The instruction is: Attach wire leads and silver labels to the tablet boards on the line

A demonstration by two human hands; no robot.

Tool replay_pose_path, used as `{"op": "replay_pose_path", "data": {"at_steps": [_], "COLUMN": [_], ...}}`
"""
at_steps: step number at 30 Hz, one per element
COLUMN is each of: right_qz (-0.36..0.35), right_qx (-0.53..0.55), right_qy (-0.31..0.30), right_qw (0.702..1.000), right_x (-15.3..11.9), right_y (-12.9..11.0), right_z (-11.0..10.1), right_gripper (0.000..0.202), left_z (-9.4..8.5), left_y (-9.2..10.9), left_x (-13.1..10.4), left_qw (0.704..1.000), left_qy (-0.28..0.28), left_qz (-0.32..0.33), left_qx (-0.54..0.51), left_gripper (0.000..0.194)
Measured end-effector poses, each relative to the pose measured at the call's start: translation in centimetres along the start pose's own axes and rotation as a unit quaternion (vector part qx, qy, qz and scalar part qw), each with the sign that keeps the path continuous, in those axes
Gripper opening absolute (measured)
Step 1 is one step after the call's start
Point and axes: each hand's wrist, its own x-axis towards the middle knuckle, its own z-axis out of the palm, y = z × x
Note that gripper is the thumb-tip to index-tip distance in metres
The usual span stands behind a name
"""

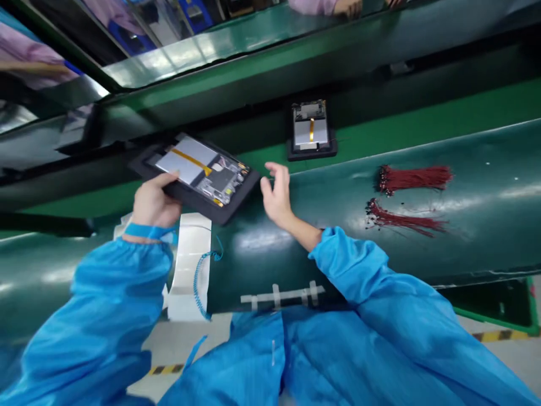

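Note:
My left hand (156, 202) grips the near left edge of a black tray holding an opened tablet-like device (220, 179), its thumb on top by the silver battery. The device hangs tilted above the bench, with an orange strip across the battery and a circuit board at its right end. Just right of the tray's corner, my right hand (276, 194) is raised with fingers apart and holds nothing. A second opened device (311, 131) lies in a black tray farther back. Two bundles of thin red wires, a thicker one (416, 178) and a thinner one (403, 219), lie at the right.
A white label strip (190, 265) and a coiled blue cord (196, 276) lie below my left hand. White tape (281, 295) is stuck near the bench's front edge. Another black tray (78, 128) stands at the far left. People's arms show across the line.

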Motion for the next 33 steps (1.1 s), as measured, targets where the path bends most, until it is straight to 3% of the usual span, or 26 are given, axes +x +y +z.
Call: {"op": "replay_pose_path", "data": {"at_steps": [2,5,6,8,12,14,16,17,19,20,21,22,23,25,26,27,30,33], "right_qz": [0.027,0.037,0.037,0.024,-0.005,0.020,0.064,0.085,0.114,0.120,0.117,0.105,0.086,0.041,0.020,0.002,-0.046,-0.070], "right_qx": [-0.017,-0.087,-0.114,-0.168,-0.273,-0.327,-0.372,-0.381,-0.367,-0.347,-0.326,-0.306,-0.295,-0.306,-0.326,-0.350,-0.405,-0.428], "right_qy": [-0.064,-0.308,-0.361,-0.372,-0.268,-0.296,-0.332,-0.334,-0.306,-0.287,-0.269,-0.260,-0.262,-0.285,-0.295,-0.302,-0.277,-0.193], "right_qw": [0.997,0.947,0.925,0.913,0.924,0.897,0.864,0.858,0.871,0.885,0.899,0.909,0.915,0.908,0.898,0.887,0.870,0.880], "right_x": [0.6,0.8,0.5,-0.8,-6.2,-10.0,-13.7,-15.2,-17.1,-17.5,-17.5,-17.3,-17.0,-16.0,-15.5,-14.8,-12.2,-9.5], "right_y": [-1.2,-2.5,-2.7,-2.7,-2.8,-3.3,-3.7,-3.7,-3.3,-2.9,-2.5,-2.0,-1.7,-1.2,-1.0,-1.0,-0.8,-0.2], "right_z": [-2.5,-6.6,-7.8,-9.9,-13.8,-15.6,-16.9,-17.3,-17.5,-17.5,-17.4,-17.2,-16.9,-16.1,-15.6,-14.9,-12.6,-11.4], "right_gripper": [0.042,0.034,0.033,0.032,0.027,0.030,0.036,0.039,0.046,0.049,0.052,0.058,0.068,0.096,0.107,0.112,0.101,0.079], "left_z": [-0.3,0.3,0.9,2.5,5.3,5.3,4.0,2.9,0.3,-1.0,-2.1,-2.9,-3.4,-3.3,-2.9,-2.3,-0.4,0.8], "left_y": [-1.4,-3.9,-4.8,-6.9,-10.8,-11.7,-11.8,-11.6,-11.1,-10.9,-10.7,-10.6,-10.6,-10.7,-10.8,-11.0,-11.4,-11.1], "left_x": [-5.1,-13.1,-15.3,-18.9,-22.4,-23.7,-25.4,-26.3,-28.0,-28.5,-28.4,-27.9,-26.8,-23.1,-20.7,-18.3,-12.5,-11.8], "left_qw": [0.997,0.983,0.976,0.960,0.929,0.921,0.918,0.915,0.895,0.868,0.852,0.856,0.878,0.921,0.921,0.907,0.875,0.845], "left_qy": [0.003,-0.002,-0.005,0.002,0.067,0.073,0.021,-0.033,-0.202,-0.313,-0.390,-0.421,-0.407,-0.286,-0.219,-0.189,-0.204,-0.215], "left_qz": [-0.051,-0.109,-0.126,-0.161,-0.219,-0.232,-0.255,-0.279,-0.347,-0.370,-0.349,-0.293,-0.203,0.024,0.119,0.181,0.207,0.168], "left_qx": [-0.052,-0.146,-0.177,-0.231,-0.291,-0.303,-0.303,-0.288,-0.195,-0.111,-0.022,0.067,0.148,0.263,0.301,0.329,0.387,0.460], "left_gripper": [0.021,0.032,0.035,0.038,0.036,0.034,0.032,0.032,0.034,0.037,0.038,0.040,0.040,0.037,0.040,0.049,0.068,0.077]}}
